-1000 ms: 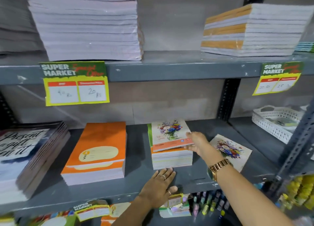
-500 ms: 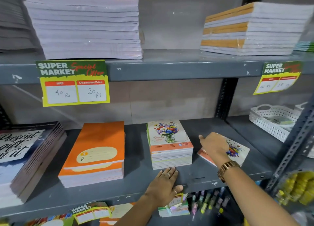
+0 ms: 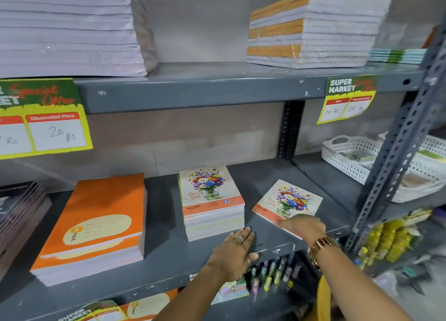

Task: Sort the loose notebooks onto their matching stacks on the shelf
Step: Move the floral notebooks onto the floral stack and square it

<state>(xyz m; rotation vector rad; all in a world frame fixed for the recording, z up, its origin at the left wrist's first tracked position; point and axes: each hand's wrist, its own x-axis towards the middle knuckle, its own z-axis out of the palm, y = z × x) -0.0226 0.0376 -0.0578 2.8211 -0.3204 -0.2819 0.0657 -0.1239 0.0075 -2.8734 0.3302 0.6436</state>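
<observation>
A stack of flower-cover notebooks [image 3: 211, 203] stands mid-shelf on the grey shelf [image 3: 169, 253]. To its right a loose flower-cover notebook [image 3: 288, 203] lies flat and turned at an angle. My right hand [image 3: 303, 225], with a gold watch at the wrist, rests on that notebook's near corner; whether its fingers grip the edge is hidden. My left hand [image 3: 235, 253] lies flat, fingers spread, on the shelf just in front of the flower stack. An orange notebook stack [image 3: 96, 224] stands further left.
A dark-covered stack [image 3: 19, 214] sits at the far left. White baskets [image 3: 357, 159] stand on the right-hand shelf behind a perforated upright [image 3: 395, 166]. Paper stacks [image 3: 311, 28] fill the upper shelf. Price tags [image 3: 347, 98] hang from its edge. Highlighters [image 3: 272, 275] sit below.
A second ago my right hand set a flower notebook on the flower stack. It then moved right to the loose notebook and now sits at its near corner. The view shifted right.
</observation>
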